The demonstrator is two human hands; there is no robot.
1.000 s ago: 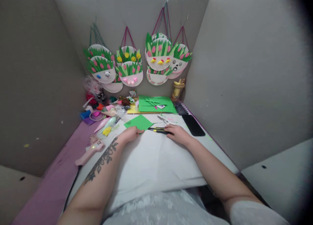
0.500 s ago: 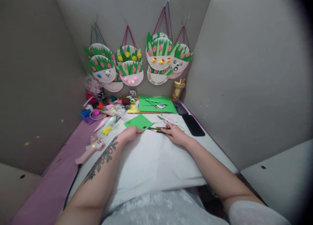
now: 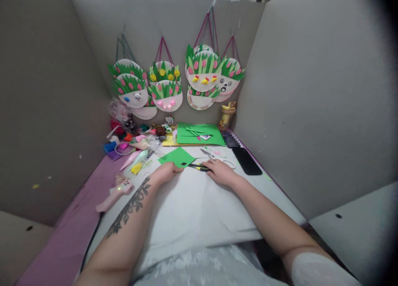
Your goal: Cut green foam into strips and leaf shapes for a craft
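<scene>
Head camera, single view, looking forward and down.
Worn high above the tabletop [image 3: 199, 211]; faces 12 o'clock toward the partition corner; forearms enter from 6 o'clock, close.

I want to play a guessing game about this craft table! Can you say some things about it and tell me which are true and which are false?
1. The left hand rests on a green paper sheet. True.
2. The right hand is on the white-handled scissors. False: it touches a black-and-yellow tool; the scissors lie just behind.
3. Paper-plate crafts hang on the back wall. True.
4. The pink glue gun lies right of the black phone. False: it lies far left.
</scene>
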